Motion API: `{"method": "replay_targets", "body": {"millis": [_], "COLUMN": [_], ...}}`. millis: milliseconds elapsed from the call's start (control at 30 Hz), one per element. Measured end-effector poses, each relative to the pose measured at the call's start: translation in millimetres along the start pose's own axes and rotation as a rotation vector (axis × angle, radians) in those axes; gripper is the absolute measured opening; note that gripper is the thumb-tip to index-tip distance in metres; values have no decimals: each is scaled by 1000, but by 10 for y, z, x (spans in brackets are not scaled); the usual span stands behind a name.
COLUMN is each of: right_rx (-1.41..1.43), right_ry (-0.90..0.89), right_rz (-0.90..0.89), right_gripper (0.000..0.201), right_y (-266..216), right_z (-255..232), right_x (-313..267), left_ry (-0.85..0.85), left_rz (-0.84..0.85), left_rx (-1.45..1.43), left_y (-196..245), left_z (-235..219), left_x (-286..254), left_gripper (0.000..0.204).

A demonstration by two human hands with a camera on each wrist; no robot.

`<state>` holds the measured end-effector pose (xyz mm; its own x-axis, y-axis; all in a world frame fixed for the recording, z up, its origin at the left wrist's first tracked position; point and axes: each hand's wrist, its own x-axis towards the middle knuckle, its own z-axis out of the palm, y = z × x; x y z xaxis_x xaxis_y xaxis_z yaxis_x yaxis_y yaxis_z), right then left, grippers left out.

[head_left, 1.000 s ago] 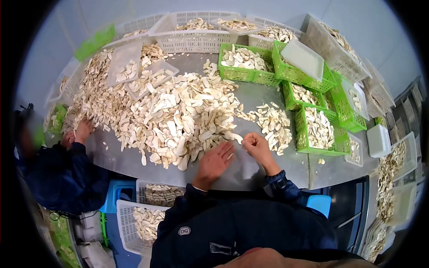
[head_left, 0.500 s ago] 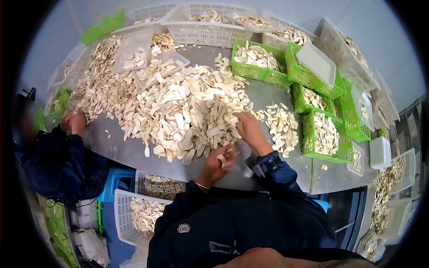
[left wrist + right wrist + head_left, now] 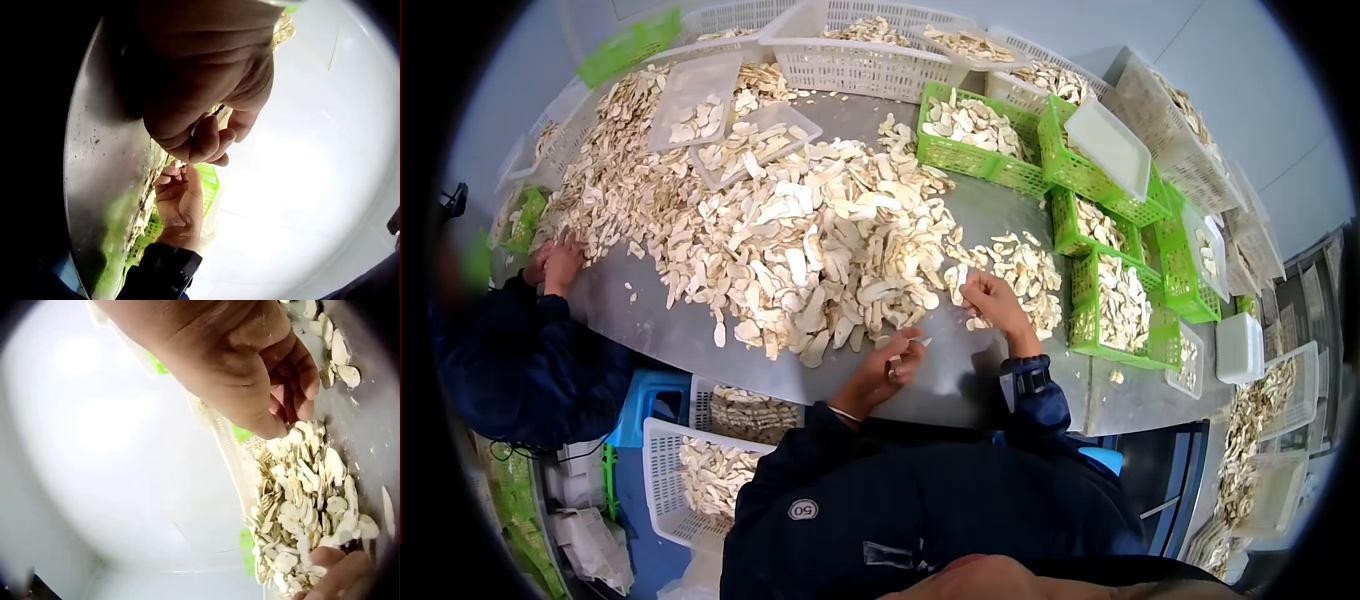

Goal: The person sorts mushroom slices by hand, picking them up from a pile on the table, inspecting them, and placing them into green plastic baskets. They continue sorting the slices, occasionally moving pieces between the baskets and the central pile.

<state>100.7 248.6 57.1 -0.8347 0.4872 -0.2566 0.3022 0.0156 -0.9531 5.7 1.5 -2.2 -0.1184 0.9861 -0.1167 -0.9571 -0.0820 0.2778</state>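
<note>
A large heap of pale dried mushroom slices (image 3: 800, 245) covers the middle of the metal table (image 3: 650, 325). My left hand (image 3: 885, 372) is at the heap's near edge, fingers curled, with a thin mushroom slice (image 3: 926, 341) jutting from the fingertips. Another bit of white shows among its fingers. To its right, my right hand (image 3: 1000, 308) pinches a mushroom slice (image 3: 955, 284) by thumb and fingertips, between the heap and a smaller group of slices (image 3: 1032, 275). In the left wrist view, that right hand (image 3: 181, 203) appears beyond the curled left fingers.
Green baskets (image 3: 1120, 345) of slices stand at the right, and a white crate (image 3: 860, 75) at the back. Two clear trays (image 3: 750, 165) lie on the heap. At the left, another person's hands (image 3: 555, 262) touch the slices. A white crate (image 3: 665, 490) stands below the table edge.
My left hand has gone from flat to curled around a slice. My right hand reached to the heap's edge, then drew back right with a slice in its fingertips. The view shifted slightly.
</note>
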Motion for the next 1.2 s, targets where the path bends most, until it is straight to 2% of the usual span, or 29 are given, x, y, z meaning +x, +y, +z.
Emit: {"method": "replay_targets", "body": {"millis": [233, 333, 433, 467, 533, 600, 700, 800, 1000, 1100, 1200], "right_rx": [30, -102, -183, -199, -362, -499, -536, -523, -492, -448, -437], "right_ry": [10, 8, -40, -63, -45, -20, 4, -19, 33, 62, 110], "right_rz": [13, -63, -172, -153, -269, -383, -591, -572, -353, -297, -321], "right_gripper": [12, 12, 12, 12, 13, 17, 19, 21, 31, 30, 28], "right_y": [10, 50, -33, -107, -279, -294, -320, -326, -216, -173, -157], "right_z": [153, 236, 437, 513, 647, 722, 767, 746, 697, 672, 651], "right_x": [-139, -202, -376, -449, -561, -595, -640, -693, -756, -762, -776], "left_ry": [6, 13, 203, 183, 144, 174, 136, 125, 160, 159, 138], "left_rz": [8, 71, 117, 124, 140, 137, 129, 149, 196, 181, 179], "left_rx": [-37, 118, 278, 293, 323, 363, 393, 417, 417, 414, 406], "left_y": [20, 10, -1, 0, 7, -19, -21, -45, -60, -66, -76], "left_z": [52, 66, 229, 254, 280, 252, 157, 129, 155, 87, 43], "left_x": [-26, -13, -47, -48, -56, -47, -37, -32, -6, 4, 16], "left_gripper": [32, 32, 29, 26, 20, 13, 14, 14, 11, 13, 16]}}
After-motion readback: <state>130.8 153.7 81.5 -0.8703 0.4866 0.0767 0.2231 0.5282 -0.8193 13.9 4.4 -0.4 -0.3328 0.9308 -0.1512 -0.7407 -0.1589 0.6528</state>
